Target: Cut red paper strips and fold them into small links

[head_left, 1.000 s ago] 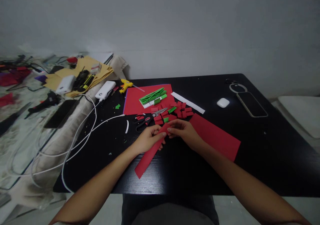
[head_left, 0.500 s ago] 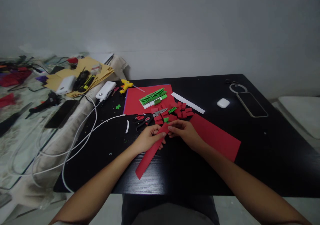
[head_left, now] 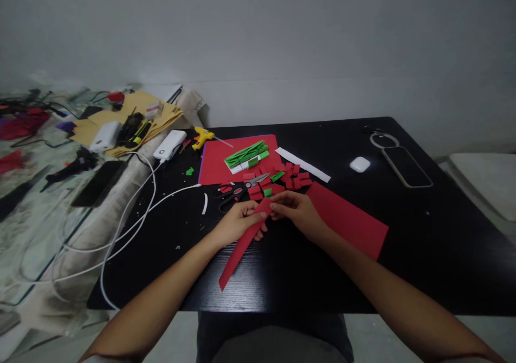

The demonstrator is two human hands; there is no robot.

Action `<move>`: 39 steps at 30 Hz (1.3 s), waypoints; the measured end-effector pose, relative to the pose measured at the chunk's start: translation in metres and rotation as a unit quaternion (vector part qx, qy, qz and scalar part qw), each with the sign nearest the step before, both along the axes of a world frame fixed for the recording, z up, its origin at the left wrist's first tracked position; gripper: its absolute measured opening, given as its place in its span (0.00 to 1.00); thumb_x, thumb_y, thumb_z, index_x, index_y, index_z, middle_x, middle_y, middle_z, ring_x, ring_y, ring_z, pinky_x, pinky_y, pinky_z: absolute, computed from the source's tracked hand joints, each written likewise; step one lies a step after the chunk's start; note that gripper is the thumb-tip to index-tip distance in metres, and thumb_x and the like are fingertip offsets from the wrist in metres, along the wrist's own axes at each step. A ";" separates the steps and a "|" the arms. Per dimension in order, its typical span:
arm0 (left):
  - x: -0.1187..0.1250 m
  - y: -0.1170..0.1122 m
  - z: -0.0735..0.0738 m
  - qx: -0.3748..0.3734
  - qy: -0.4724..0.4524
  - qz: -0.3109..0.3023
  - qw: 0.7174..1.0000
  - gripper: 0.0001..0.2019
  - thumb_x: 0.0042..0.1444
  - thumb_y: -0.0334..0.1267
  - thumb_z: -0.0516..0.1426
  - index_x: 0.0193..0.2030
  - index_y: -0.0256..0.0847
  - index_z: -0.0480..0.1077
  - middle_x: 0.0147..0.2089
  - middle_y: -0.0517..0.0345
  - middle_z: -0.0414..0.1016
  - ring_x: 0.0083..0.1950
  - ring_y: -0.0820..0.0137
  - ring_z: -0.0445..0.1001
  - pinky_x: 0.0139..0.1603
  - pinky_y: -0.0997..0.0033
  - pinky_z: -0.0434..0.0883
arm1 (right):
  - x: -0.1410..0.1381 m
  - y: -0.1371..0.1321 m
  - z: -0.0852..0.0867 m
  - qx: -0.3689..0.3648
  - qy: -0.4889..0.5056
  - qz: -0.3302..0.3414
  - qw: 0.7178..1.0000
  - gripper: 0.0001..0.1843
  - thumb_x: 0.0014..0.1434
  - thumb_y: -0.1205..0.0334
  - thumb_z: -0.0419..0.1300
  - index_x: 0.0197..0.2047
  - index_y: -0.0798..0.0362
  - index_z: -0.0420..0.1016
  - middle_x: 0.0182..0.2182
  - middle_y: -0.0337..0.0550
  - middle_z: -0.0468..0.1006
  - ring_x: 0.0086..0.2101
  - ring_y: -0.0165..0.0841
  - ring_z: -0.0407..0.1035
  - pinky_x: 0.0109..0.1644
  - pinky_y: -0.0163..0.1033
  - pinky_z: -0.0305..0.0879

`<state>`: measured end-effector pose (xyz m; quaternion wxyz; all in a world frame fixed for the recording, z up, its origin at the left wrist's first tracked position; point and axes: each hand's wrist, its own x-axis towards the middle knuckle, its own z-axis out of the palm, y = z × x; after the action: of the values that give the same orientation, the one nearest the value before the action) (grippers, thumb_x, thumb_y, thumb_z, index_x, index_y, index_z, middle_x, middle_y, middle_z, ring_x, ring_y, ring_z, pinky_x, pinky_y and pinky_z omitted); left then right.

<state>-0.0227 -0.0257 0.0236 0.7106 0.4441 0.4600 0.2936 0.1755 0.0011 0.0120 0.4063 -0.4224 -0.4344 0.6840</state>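
Note:
A long red paper strip [head_left: 239, 253] slants between my two hands above the black table. My left hand [head_left: 238, 223] is closed round its upper part, thumb on top and fingers underneath. With thumb and fingertips, my right hand [head_left: 293, 208] pinches the strip's far end. Just beyond my hands lie several folded red paper pieces [head_left: 296, 177] with bits of green among them. Black-handled scissors [head_left: 242, 189] rest beside these pieces, blades pointing to the right. A larger red sheet [head_left: 346, 220] lies partly under my right forearm.
Folded green paper strips [head_left: 246, 154] lie on a red sheet [head_left: 213, 164] at the back. Nearby are a yellow glue gun [head_left: 202, 137], a white power bank [head_left: 170, 144] with a cable, and a white strip [head_left: 303, 164]. Rightward sit a white earbud case [head_left: 360, 164] and a phone [head_left: 407, 167].
The strip's lower end has turned and looks narrower, seen more edge-on. Both hands keep nearly the same place and grip.

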 end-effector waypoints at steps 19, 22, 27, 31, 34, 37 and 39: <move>0.001 -0.001 0.003 -0.015 -0.004 0.003 1.000 0.19 0.53 0.50 0.67 0.40 0.34 0.72 0.31 0.52 0.80 0.27 0.70 0.78 0.31 0.71 0.76 | 0.000 -0.002 0.000 0.016 -0.005 0.016 1.000 0.16 0.46 0.55 0.76 0.36 0.54 0.82 0.30 0.41 0.83 0.28 0.31 0.77 0.36 0.40 0.77; 0.001 -0.001 0.004 0.020 0.011 0.026 0.999 0.19 0.56 0.51 0.64 0.37 0.34 0.74 0.30 0.55 0.79 0.26 0.72 0.75 0.28 0.75 0.70 | -0.002 -0.004 0.000 0.021 -0.010 0.037 0.999 0.16 0.46 0.55 0.76 0.36 0.54 0.82 0.28 0.40 0.82 0.26 0.31 0.76 0.37 0.40 0.76; 0.001 0.002 0.002 0.075 0.026 0.051 0.996 0.15 0.55 0.47 0.65 0.33 0.34 0.74 0.24 0.64 0.72 0.22 0.79 0.64 0.25 0.79 0.59 | -0.005 -0.006 0.000 0.041 -0.017 0.051 0.998 0.16 0.47 0.54 0.75 0.36 0.54 0.82 0.26 0.38 0.81 0.25 0.30 0.74 0.36 0.39 0.74; 0.002 0.002 0.002 0.068 0.016 0.051 0.996 0.15 0.54 0.47 0.66 0.33 0.35 0.74 0.24 0.63 0.73 0.22 0.78 0.63 0.25 0.78 0.58 | -0.005 -0.007 0.001 0.047 -0.022 0.050 0.997 0.16 0.47 0.53 0.75 0.36 0.53 0.83 0.27 0.39 0.81 0.26 0.30 0.75 0.37 0.39 0.74; 0.002 0.002 0.005 0.065 0.009 0.059 0.996 0.15 0.54 0.48 0.66 0.32 0.35 0.74 0.24 0.63 0.72 0.22 0.78 0.63 0.26 0.78 0.59 | -0.003 -0.006 0.002 0.053 -0.023 0.044 0.997 0.16 0.47 0.53 0.75 0.36 0.53 0.83 0.26 0.39 0.81 0.26 0.31 0.75 0.37 0.40 0.74; 0.002 0.001 0.007 0.061 -0.003 0.067 0.996 0.15 0.54 0.47 0.66 0.32 0.35 0.74 0.24 0.64 0.71 0.23 0.78 0.64 0.26 0.78 0.59 | -0.003 -0.006 0.004 0.059 -0.022 0.041 0.997 0.15 0.47 0.53 0.75 0.36 0.52 0.83 0.26 0.39 0.81 0.26 0.31 0.74 0.37 0.40 0.75; 0.001 0.001 0.007 0.060 -0.010 0.067 0.996 0.15 0.54 0.47 0.66 0.32 0.35 0.74 0.24 0.63 0.71 0.23 0.78 0.64 0.26 0.78 0.60 | -0.002 -0.007 0.005 0.063 -0.023 0.041 0.997 0.15 0.47 0.53 0.75 0.36 0.52 0.83 0.26 0.39 0.81 0.26 0.31 0.75 0.37 0.40 0.75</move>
<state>-0.0214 -0.0250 0.0305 0.6660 0.4508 0.4636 0.3719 0.1731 -0.0059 0.0174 0.3935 -0.3934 -0.5030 0.6613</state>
